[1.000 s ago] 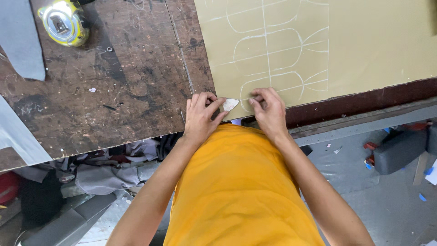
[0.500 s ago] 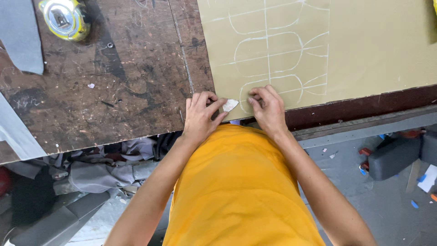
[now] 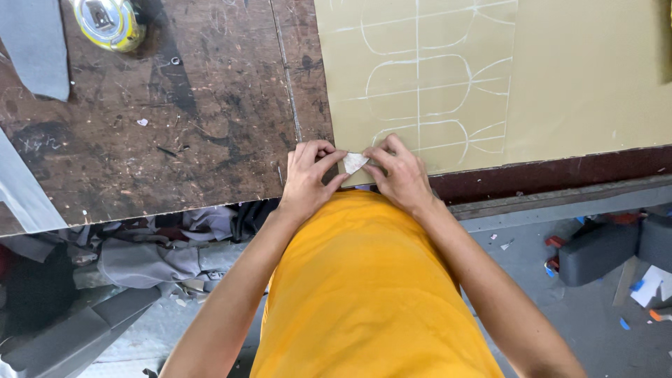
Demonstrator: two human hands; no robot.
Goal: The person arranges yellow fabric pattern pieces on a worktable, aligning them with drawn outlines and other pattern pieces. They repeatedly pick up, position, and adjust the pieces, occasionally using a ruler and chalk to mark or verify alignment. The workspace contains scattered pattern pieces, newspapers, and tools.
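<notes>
Pinching a small white chalk piece [image 3: 354, 162] between both hands' fingers, left hand [image 3: 308, 175] and right hand [image 3: 400, 175] clamped on it at the tan sheet's [image 3: 581, 77] near edge, I judge marking is paused; next needs a firm one-handed grip.

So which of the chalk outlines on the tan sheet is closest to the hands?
The lowest chalk outline, right above the right hand and the white chip; the other outlines lie farther up the tan sheet.

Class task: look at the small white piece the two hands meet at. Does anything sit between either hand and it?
Nothing visible does: left hand and right hand both pinch the small white triangular piece directly, over the tan chalk-marked sheet.
</notes>
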